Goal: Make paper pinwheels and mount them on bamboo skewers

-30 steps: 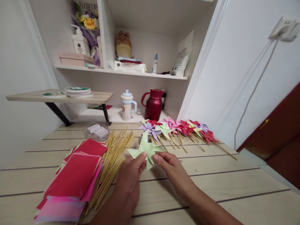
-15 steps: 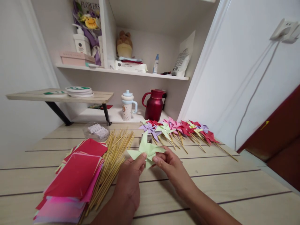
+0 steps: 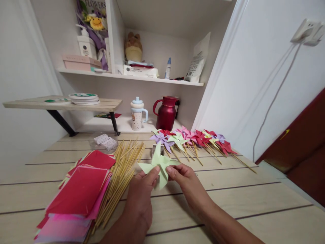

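A pale green paper pinwheel (image 3: 161, 164) is held up between both hands above the table, its folded blades spread out. My left hand (image 3: 143, 188) pinches its lower left side, thumb on top near the centre. On the right edge, my right hand (image 3: 186, 178) grips a blade between thumb and fingers. Just behind the pinwheel is a small metallic object (image 3: 157, 149), partly hidden by it. Left of my left hand lies a loose heap of thin wooden sticks (image 3: 119, 179). Beyond that is a stack of coloured paper sheets (image 3: 78, 188), red on top, pink below.
Finished pinwheels on sticks (image 3: 190, 136) lie in a row at the back right. A clear box (image 3: 103, 141) with white packets stands behind the paper. Further back are a cup (image 3: 137, 115), a red jug (image 3: 166, 113) and a raised shelf (image 3: 109, 105) carrying tape rolls.
The pinwheel's front blade now points further down and shows more fully. My right thumb has shifted slightly along the paper; both hands keep hold. The view has moved a little.
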`<state>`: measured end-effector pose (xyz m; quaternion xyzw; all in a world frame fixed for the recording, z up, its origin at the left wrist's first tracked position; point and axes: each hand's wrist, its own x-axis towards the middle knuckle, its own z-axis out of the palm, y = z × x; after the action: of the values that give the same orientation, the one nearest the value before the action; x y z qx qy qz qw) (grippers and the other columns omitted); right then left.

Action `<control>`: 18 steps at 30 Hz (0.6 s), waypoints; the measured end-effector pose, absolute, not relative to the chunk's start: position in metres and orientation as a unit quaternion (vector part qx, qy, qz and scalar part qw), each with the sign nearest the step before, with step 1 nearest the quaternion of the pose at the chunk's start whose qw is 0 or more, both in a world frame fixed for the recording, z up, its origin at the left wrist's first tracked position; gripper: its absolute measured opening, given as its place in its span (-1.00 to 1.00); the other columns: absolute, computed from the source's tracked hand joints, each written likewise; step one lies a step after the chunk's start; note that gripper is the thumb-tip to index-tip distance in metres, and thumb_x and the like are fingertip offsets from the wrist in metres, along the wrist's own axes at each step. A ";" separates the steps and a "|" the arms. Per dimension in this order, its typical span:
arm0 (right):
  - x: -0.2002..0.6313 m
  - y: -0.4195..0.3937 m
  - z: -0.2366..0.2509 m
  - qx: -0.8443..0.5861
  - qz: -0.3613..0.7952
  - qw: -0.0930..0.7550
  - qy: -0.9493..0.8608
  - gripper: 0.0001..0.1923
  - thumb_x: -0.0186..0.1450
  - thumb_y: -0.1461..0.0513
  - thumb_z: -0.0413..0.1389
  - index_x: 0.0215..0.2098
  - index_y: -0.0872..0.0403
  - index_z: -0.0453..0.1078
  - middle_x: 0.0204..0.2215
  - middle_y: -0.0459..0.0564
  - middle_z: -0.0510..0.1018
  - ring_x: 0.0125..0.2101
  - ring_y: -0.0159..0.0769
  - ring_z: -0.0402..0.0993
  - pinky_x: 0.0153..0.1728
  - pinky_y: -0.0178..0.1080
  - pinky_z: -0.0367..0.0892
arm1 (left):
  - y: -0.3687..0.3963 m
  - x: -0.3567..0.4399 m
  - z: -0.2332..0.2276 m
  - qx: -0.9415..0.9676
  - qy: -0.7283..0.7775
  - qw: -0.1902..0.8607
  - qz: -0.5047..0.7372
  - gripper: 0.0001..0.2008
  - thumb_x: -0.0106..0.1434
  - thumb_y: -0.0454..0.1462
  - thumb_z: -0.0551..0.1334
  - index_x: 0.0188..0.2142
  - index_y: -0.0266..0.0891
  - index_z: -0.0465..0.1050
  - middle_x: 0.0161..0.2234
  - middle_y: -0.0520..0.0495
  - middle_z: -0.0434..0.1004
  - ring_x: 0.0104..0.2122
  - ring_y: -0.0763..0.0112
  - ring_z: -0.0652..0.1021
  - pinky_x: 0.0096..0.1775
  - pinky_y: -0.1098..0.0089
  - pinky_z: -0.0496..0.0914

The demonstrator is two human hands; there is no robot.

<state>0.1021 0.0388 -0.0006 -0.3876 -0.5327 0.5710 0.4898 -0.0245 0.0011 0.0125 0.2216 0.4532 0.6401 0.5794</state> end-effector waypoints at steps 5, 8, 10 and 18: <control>0.103 0.038 -0.002 -0.362 0.585 0.487 -0.538 -0.72 0.12 0.07 0.33 -0.41 0.10 0.47 -0.54 -0.15 0.46 -0.46 -0.37 0.30 -0.32 -0.28 0.23 | -0.002 -0.025 0.013 0.236 0.461 0.576 0.632 -0.84 0.09 -0.23 0.35 -0.33 -0.25 0.57 -0.40 -0.07 0.63 -0.35 0.31 0.55 -0.29 0.40 0.37; 0.103 0.038 -0.002 -0.351 0.592 0.485 -0.540 -0.72 0.13 0.07 0.32 -0.36 0.11 0.48 -0.53 -0.14 0.47 -0.46 -0.37 0.30 -0.32 -0.27 0.23 | -0.002 -0.024 0.013 0.238 0.458 0.575 0.635 -0.79 0.06 -0.21 0.37 -0.29 -0.25 0.58 -0.36 -0.10 0.66 -0.30 0.26 0.59 -0.21 0.36 0.40; 0.103 0.039 -0.001 -0.356 0.586 0.485 -0.543 -0.72 0.14 0.07 0.32 -0.38 0.11 0.47 -0.53 -0.13 0.47 -0.46 -0.36 0.30 -0.33 -0.27 0.23 | -0.002 -0.024 0.013 0.236 0.457 0.573 0.638 -0.75 0.03 -0.19 0.40 -0.29 -0.25 0.59 -0.35 -0.11 0.67 -0.28 0.23 0.60 -0.19 0.34 0.41; 0.104 0.040 -0.002 -0.376 0.571 0.486 -0.544 -0.67 0.11 0.01 0.32 -0.44 0.11 0.46 -0.56 -0.13 0.47 -0.48 -0.33 0.31 -0.35 -0.25 0.20 | -0.001 -0.022 0.010 0.238 0.450 0.577 0.639 -0.73 -0.01 -0.21 0.43 -0.28 -0.24 0.60 -0.34 -0.14 0.68 -0.24 0.15 0.61 -0.21 0.30 0.42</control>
<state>0.1038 0.0401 -0.0019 -0.3765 -0.5436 0.5711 0.4865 -0.0217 -0.0011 0.0100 0.2384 0.4496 0.6386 0.5773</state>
